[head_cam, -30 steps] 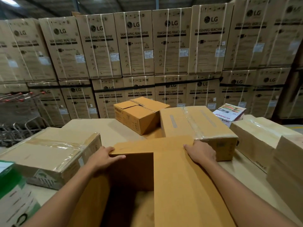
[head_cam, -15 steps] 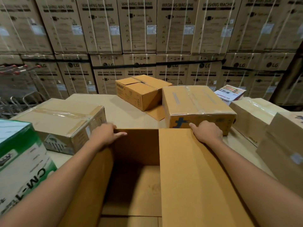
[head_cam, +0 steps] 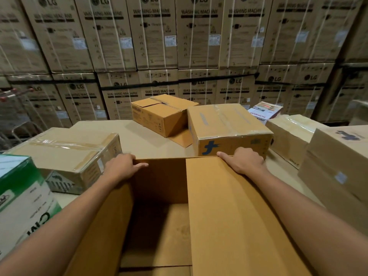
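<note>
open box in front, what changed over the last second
The open box came back toward the person, uncovering the blue logo on the taped box behind it. Nothing was taken or released: left hand and right hand keep gripping its far corners. The other boxes stayed put.

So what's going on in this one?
A person grips the far rim of a large open brown cardboard box with both hands: the left hand at its far left corner, the right hand at its far right corner. A flap covers the right half; the inside that shows holds nothing. Taped cardboard parcels lie on the beige table ahead, with stacked washing-machine cartons behind.
</note>
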Action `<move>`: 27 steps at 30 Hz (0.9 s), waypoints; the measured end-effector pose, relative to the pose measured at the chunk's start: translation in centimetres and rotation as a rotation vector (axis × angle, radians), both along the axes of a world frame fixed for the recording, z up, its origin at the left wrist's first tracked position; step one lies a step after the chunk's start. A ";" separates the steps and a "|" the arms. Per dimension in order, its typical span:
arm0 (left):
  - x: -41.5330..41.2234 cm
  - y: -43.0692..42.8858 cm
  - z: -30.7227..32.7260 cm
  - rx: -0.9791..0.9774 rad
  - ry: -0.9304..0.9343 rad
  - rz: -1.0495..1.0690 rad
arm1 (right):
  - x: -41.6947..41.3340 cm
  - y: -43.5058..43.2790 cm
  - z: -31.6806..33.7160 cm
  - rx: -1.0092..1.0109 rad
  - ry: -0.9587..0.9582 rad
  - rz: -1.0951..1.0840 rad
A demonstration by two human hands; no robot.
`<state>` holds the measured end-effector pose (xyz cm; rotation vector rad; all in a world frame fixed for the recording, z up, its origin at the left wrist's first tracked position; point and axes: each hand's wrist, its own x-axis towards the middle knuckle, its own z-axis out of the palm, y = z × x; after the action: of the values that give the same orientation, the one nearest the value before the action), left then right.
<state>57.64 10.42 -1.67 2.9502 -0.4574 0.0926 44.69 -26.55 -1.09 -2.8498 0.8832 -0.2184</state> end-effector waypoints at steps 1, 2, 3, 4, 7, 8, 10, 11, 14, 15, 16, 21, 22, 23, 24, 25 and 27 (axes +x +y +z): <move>0.5 -0.1 0.0 0.010 -0.012 -0.001 | 0.4 -0.1 0.1 -0.001 -0.023 -0.007; 1.0 -0.3 0.0 0.020 -0.024 -0.002 | 0.8 -0.3 0.1 0.000 -0.039 -0.011; 1.7 -0.7 0.1 0.028 -0.036 -0.002 | 1.4 -0.5 0.2 0.004 -0.049 -0.013; 2.3 -1.0 0.1 0.034 -0.050 0.000 | 2.0 -0.6 0.1 0.009 -0.055 -0.013; 4.5 -2.2 0.1 0.066 -0.101 0.002 | 4.1 -1.4 0.0 0.004 -0.065 -0.008; 5.2 -2.6 0.1 0.077 -0.115 0.002 | 4.8 -1.7 0.0 -0.001 -0.070 -0.005; 6.5 -2.9 -0.1 0.095 -0.127 0.006 | 6.2 -2.2 -0.2 -0.018 -0.074 0.003; 6.9 -2.9 -0.2 0.108 -0.125 0.008 | 6.6 -2.3 -0.3 -0.023 -0.075 0.005; 7.3 -2.7 -0.5 0.139 -0.088 0.010 | 7.3 -2.5 -0.7 -0.026 -0.078 0.014; 7.3 -2.6 -0.5 0.123 -0.056 0.004 | 7.3 -2.6 -0.8 -0.017 -0.073 0.015; 7.2 -2.5 -0.4 0.098 -0.013 0.002 | 7.1 -2.7 -0.7 0.001 -0.064 0.016; 4.0 -1.0 0.3 -0.037 0.174 0.060 | 4.0 -1.8 0.5 0.122 0.010 0.108; 2.8 -0.3 0.3 -0.070 0.188 0.061 | 2.9 -1.3 0.6 0.134 0.015 0.119; 1.4 0.3 0.2 -0.097 0.197 0.053 | 1.5 -0.8 0.7 0.141 0.021 0.122; -0.1 1.1 0.3 -0.119 0.202 0.043 | 0.1 -0.1 0.7 0.144 0.028 0.121; -1.6 1.8 0.4 -0.138 0.204 0.036 | -1.4 0.6 0.8 0.146 0.035 0.116; -5.0 3.2 0.3 -0.161 0.208 0.033 | -4.4 2.3 0.8 0.135 0.048 0.107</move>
<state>52.65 13.58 -1.33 2.7709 -0.3533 -0.1652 40.29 -24.23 -0.25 -2.7760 0.7221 -0.0751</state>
